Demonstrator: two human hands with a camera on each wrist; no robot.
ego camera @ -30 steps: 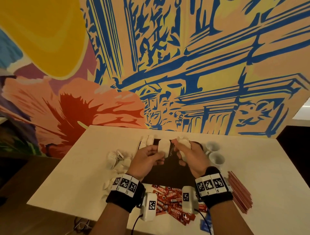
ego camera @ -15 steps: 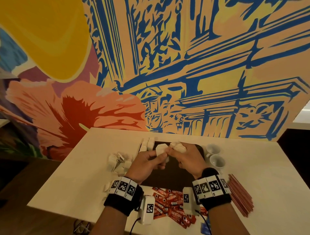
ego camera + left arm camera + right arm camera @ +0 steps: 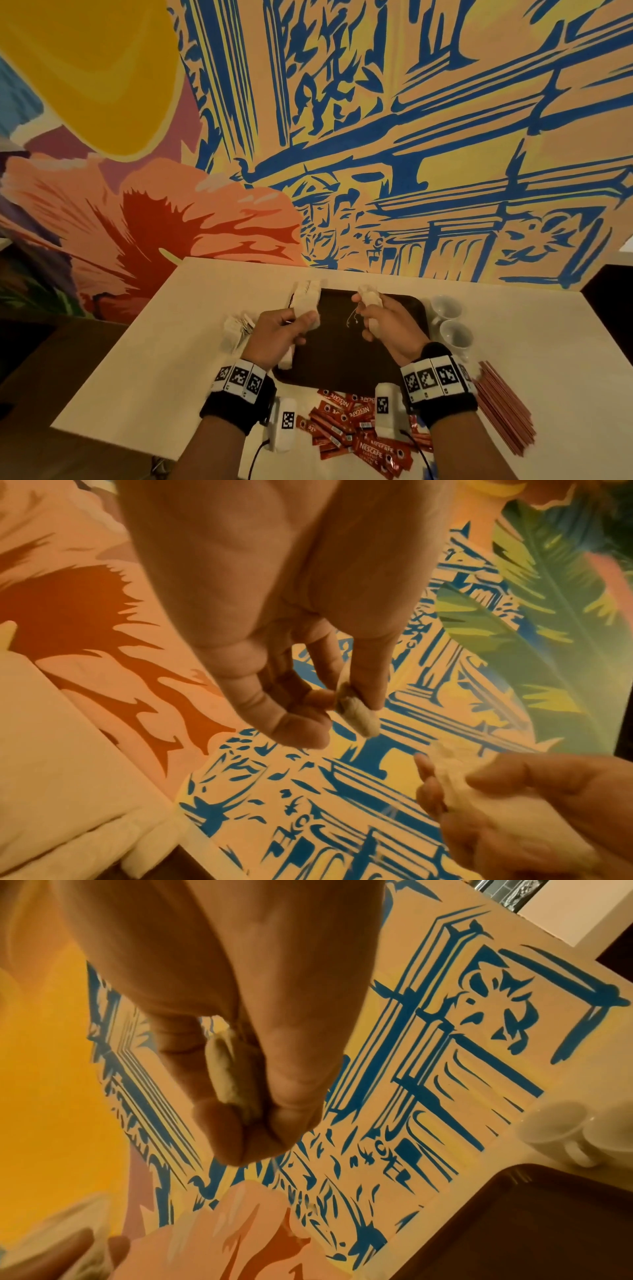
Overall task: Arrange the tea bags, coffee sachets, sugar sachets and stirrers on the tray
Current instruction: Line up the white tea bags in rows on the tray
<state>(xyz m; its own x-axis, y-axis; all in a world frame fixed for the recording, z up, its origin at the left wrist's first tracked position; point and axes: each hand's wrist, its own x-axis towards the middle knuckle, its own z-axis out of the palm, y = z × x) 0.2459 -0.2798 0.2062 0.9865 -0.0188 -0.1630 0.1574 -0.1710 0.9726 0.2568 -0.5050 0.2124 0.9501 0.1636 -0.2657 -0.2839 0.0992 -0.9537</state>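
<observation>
Over a white bench (image 3: pixel 144 342), a person sorts tea bags above a dark tray (image 3: pixel 342 346). In the head view the left hand (image 3: pixel 277 335) pinches one tea bag (image 3: pixel 310 317) between thumb and fingers at the tray's left edge, in line with a row of tea bags (image 3: pixel 306 294) already lying there; it looks ready to join that row. The right hand (image 3: pixel 387 325) is curled around a small bundle of tea bags (image 3: pixel 371 303), a thread dangling over the tray, probably kept as stock to feed the left. Loose white sachets (image 3: pixel 236 329) wait left of the tray, red Nescafe coffee sachets (image 3: pixel 356 425) near the front edge, reddish stirrers (image 3: pixel 507 411) to the right, none of them on the tray yet. Two white cups (image 3: pixel 452 322) stand just beside the tray's right side.

The left wrist view shows the thumb and fingers (image 3: pixel 301 723) closed on the bag's end, the bag (image 3: pixel 359 718) hanging free, while the other hand (image 3: pixel 534 813) grips its pale bundle.

The right wrist view shows the right hand's fingertips (image 3: pixel 219 1123) pinched tight on a tea bag (image 3: pixel 229 1069), with the tray's corner (image 3: pixel 548 1218) and the cups (image 3: pixel 555 1123) below.
</observation>
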